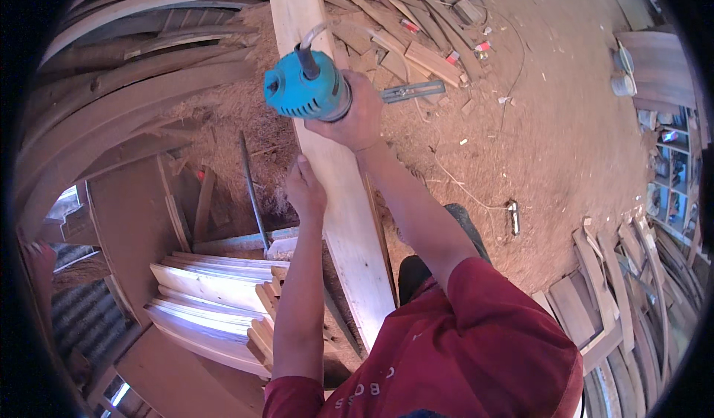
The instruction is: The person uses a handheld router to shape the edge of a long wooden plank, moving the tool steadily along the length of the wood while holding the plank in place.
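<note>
A teal electric router [309, 87] with a dark cord boot on its top sits over a long pale wooden board [338, 195]. My right hand [357, 113] is wrapped around the router's body from the right side. A slotted metal guide [413, 91] sticks out to the right beneath that hand. The router's bit and base are hidden from above. Closer to me, my left hand [306, 189] grips the left edge of the board, its fingers partly hidden. The board runs from the far end down toward my body.
Several planed boards [216, 291] are stacked at the lower left. Curved timbers [134, 83] fill the upper left. Offcuts [439, 61] lie across the sawdust-covered floor [550, 143], along with a thin cord [457, 182]. More wood pieces [595, 306] are at the lower right, near shelves [673, 172].
</note>
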